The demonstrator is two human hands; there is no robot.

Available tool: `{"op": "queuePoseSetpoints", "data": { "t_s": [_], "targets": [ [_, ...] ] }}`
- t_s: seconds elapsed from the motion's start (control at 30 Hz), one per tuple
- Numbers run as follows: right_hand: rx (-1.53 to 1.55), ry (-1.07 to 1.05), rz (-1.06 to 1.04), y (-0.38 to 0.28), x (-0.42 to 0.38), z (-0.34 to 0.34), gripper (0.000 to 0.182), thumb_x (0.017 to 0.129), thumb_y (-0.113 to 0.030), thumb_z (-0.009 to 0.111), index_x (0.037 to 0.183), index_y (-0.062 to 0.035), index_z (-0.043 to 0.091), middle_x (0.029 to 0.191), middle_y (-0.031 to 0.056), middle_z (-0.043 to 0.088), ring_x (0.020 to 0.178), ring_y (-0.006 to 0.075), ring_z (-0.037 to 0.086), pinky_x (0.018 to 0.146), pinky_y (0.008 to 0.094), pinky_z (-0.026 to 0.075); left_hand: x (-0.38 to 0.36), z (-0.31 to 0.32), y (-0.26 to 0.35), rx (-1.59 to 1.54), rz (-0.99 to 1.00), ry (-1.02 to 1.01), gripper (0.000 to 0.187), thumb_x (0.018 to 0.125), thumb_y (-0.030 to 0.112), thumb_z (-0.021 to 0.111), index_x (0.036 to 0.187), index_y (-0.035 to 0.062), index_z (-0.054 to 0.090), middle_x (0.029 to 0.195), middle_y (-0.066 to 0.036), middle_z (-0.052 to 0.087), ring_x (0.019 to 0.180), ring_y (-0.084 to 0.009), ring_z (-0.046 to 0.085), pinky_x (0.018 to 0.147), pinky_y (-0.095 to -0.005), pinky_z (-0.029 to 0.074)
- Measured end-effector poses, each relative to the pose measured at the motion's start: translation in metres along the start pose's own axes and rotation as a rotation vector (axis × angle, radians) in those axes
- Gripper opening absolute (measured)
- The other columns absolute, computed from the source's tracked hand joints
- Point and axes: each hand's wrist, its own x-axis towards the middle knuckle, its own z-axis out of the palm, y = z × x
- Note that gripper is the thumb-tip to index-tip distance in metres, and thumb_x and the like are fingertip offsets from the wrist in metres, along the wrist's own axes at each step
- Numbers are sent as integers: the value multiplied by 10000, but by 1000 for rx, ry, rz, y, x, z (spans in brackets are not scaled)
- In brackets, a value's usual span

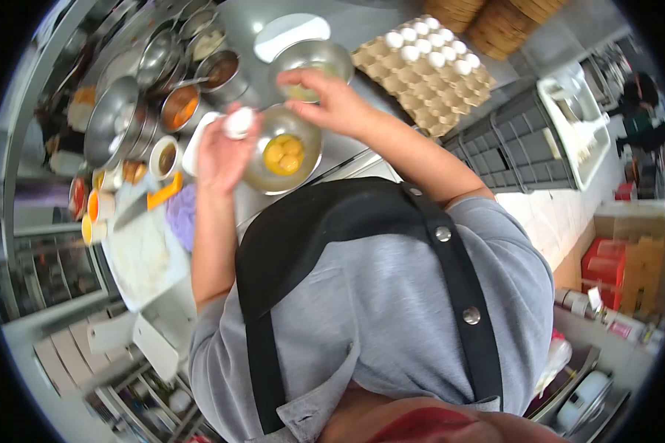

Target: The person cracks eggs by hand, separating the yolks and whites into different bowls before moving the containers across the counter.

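Note:
My left hand (227,151) holds a white egg (239,123) in its fingers, at the left rim of a metal bowl (310,133). Several yellow yolks (284,154) lie together in that bowl. My right hand (325,102) reaches over a second metal bowl (319,50) just behind it, thumb and fingers apart, with nothing visible in it. Some pale liquid shows at the bottom of this second bowl, partly covered by the hand. A cardboard egg tray (428,100) with white eggs in its far cells stands to the right.
On the left are a large metal bowl (114,122), a pot of orange food (180,108), and a knife with a yellow handle (165,192). A purple cloth (180,215) lies beside the cutting board (144,255). Bamboo steamers (506,26) and a grey crate (510,144) stand right.

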Motion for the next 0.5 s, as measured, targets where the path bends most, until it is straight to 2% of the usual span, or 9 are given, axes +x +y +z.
{"op": "queuePoseSetpoints", "data": {
  "t_s": [0.07, 0.1, 0.17, 0.23, 0.3, 0.33, 0.37, 0.4, 0.5],
  "targets": [
    [-197, 144, 131, 20, -2, -43, 342, 785, -158, 601, 1111, -73, 542, 1105, 156, 566, 1001, 294, 554, 867, 360, 437, -6, 10, 50, 120, 182, -53, 352, 813, 126, 576, 1104, -50, 484, 1119, -205, 515, 1089, -308, 488, 959, -407, 414],
    [-335, 164, 372, 18, -2, -72, 355, 778, -137, 597, 1123, -75, 540, 1093, 161, 570, 1004, 292, 552, 871, 358, 432, -10, 9, 81, 153, 300, -65, 344, 813, 104, 567, 1107, -55, 482, 1123, -207, 513, 1091, -306, 487, 963, -409, 411],
    [-727, 285, 603, 52, -19, -125, 340, 760, -105, 588, 1094, -63, 541, 1051, 154, 585, 965, 320, 566, 828, 396, 453, -28, 20, 140, 475, 574, 95, 339, 839, 103, 539, 1127, -62, 468, 1125, -201, 508, 1080, -295, 491, 966, -412, 406],
    [-1244, 203, 627, 107, -51, -181, 279, 737, -127, 579, 985, 0, 556, 976, 215, 577, 899, 344, 583, 771, 413, 472, -33, 9, 197, 608, 896, 380, 337, 864, 125, 512, 1144, -57, 461, 1135, -177, 504, 1078, -279, 492, 964, -412, 401],
    [-1385, 199, 781, 134, -76, -205, 305, 733, -180, 594, 971, 10, 569, 967, 227, 575, 882, 367, 586, 764, 406, 476, -37, -22, 258, 832, 970, 633, 365, 866, 179, 531, 1154, -37, 468, 1153, -150, 498, 1066, -259, 496, 945, -388, 400],
    [-1384, 200, 784, 141, -81, -212, 305, 733, -180, 594, 971, 10, 569, 967, 227, 575, 882, 367, 586, 764, 406, 476, -38, -36, 285, 834, 968, 631, 365, 866, 179, 531, 1154, -37, 468, 1153, -150, 498, 1066, -259, 496, 945, -388, 400],
    [-1332, 192, 843, 147, -85, -216, 335, 719, -160, 605, 1019, -17, 560, 1031, 230, 549, 946, 389, 554, 805, 425, 466, -39, -50, 308, 874, 804, 698, 372, 857, 188, 546, 1154, -24, 477, 1147, -139, 508, 1064, -248, 495, 927, -374, 403],
    [-1274, 179, 900, 147, -88, -215, 379, 706, -141, 617, 1066, -44, 550, 1096, 234, 522, 1011, 411, 522, 847, 445, 456, -40, -48, 311, 911, 639, 768, 378, 847, 198, 560, 1154, -11, 486, 1140, -129, 517, 1063, -236, 494, 909, -360, 405],
    [-1248, 131, 908, 143, -88, -218, 437, 670, -182, 657, 1068, -37, 548, 1074, 242, 523, 1014, 409, 520, 841, 448, 459, -36, -51, 311, 926, 736, 821, 382, 835, 203, 572, 1149, -1, 496, 1112, -125, 538, 1026, -223, 509, 889, -339, 401]
  ]
}}
